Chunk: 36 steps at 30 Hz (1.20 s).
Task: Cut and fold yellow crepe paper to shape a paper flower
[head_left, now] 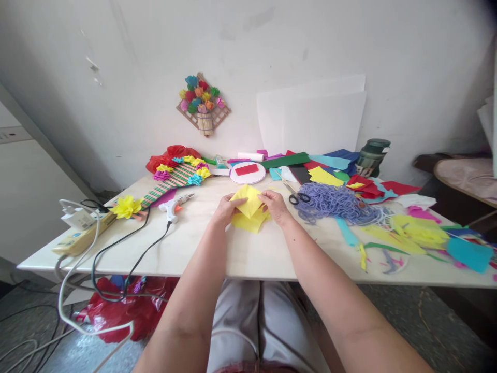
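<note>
On the table (202, 254), left hand (224, 209) and right hand (275, 203) pinching yellow paper (248, 204), peak pointing away

Bright, even daylight, soft shadows, sharp centre; edges bend, perhaps slightly blurred at the corners.

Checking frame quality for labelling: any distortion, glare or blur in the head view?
Head view: wide-angle bending, table edges and wall lines bow; dark vignette in the upper right corner; soft even light, no glare; both hands on the yellow paper look sharp.
</note>
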### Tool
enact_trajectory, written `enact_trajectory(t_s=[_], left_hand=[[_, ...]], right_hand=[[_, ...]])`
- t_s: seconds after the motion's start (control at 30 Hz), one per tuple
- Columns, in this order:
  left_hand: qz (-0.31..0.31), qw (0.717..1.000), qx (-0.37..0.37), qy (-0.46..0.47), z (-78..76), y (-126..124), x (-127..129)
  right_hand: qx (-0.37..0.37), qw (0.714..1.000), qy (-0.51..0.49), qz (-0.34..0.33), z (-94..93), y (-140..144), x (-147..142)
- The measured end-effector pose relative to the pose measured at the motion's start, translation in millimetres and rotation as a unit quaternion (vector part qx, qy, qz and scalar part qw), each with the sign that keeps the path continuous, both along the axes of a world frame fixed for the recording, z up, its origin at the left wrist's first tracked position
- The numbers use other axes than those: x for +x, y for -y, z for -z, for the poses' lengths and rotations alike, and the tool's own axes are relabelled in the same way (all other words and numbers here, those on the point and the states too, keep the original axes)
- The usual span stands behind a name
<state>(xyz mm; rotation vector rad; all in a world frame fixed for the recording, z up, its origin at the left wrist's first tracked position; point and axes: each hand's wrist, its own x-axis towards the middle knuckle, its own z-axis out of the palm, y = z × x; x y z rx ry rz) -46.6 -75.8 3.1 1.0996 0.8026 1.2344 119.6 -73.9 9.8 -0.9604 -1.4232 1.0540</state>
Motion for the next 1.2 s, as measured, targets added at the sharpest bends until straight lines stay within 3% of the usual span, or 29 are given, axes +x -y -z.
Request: enact_trajectory(t_s=[0.17,0.43,0.87,1.2], left_hand=[[-0.012,0.999,0.039,-0.014,2.2,-1.0,3.4],[0.007,0.997,0.036,-0.061,1.8,-1.4,1.3],[-0.005,0.977,0.069,-0.2,-0.2,-1.8,-1.3],[0.033,0.988,0.056,-0.136,3.1,-0.9,-1.4]], right_hand=[[-0.023,0.999,-0.016,-0.039,4.0,-2.2,-2.6],[-0.022,0.999,-0.042,0.002,10.2,-10.3,-1.6],[-0.023,0.999,-0.014,-0.02,6.0,-7.5,1.1],[-0.036,0.999,-0.007,-0.035,6.9,-7.9,-1.1]])
